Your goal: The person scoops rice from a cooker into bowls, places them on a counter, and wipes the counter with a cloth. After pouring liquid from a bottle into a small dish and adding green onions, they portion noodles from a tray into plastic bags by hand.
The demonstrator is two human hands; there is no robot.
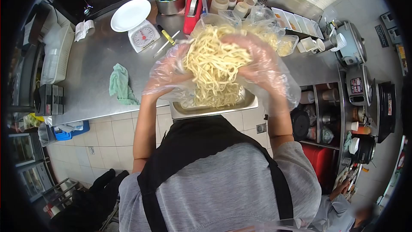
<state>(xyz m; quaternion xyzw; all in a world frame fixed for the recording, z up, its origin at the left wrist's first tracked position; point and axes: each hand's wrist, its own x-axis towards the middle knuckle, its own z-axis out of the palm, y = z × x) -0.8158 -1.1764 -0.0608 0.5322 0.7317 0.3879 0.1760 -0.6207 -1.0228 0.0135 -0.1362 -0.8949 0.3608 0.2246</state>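
Left hand (171, 71) and right hand (259, 62), both gloved, grip noodles (214, 56) at twelve o'clock above the metal tray (247, 103), presumably so that loose strands drop inside.

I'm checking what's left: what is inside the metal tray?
Pale noodle strands show inside the metal tray; some may hang from the clump that the left hand and right hand hold above. Clump and strands hide much of the tray's floor.
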